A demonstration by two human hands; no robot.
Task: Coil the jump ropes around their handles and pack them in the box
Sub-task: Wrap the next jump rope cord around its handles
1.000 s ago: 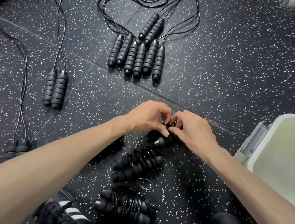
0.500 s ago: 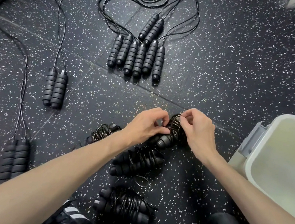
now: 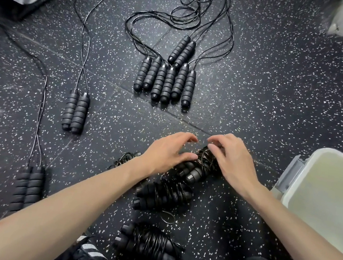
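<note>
- Both hands over the freshly coiled rope bundle [image 3: 199, 167] on the speckled rubber floor [image 3: 274, 90], mid-frame, just left of the box.
- Left hand [image 3: 168, 149]: fingers loosely arched, thumb lying along the bundle's handles; looks like steadying, not clamping.
- Right hand [image 3: 232, 160]: fingers curled down onto the cord wraps at the far end, prob. tucking the loose tail so the coil won't spring open. Firm pinch or just touch: can't tell.
- Two finished bundles [image 3: 163, 193] [image 3: 148, 243] lie nearer the person, a third partly hidden under the left forearm; staged for packing, I'd guess.
- White box [image 3: 295, 173] at right, open, within easy reach; nothing visible inside.
- Uncoiled ropes w/ handles paired: cluster of eight handles [image 3: 166, 79] beyond, two pairs [image 3: 75, 112] [image 3: 28, 187] at left.
</note>
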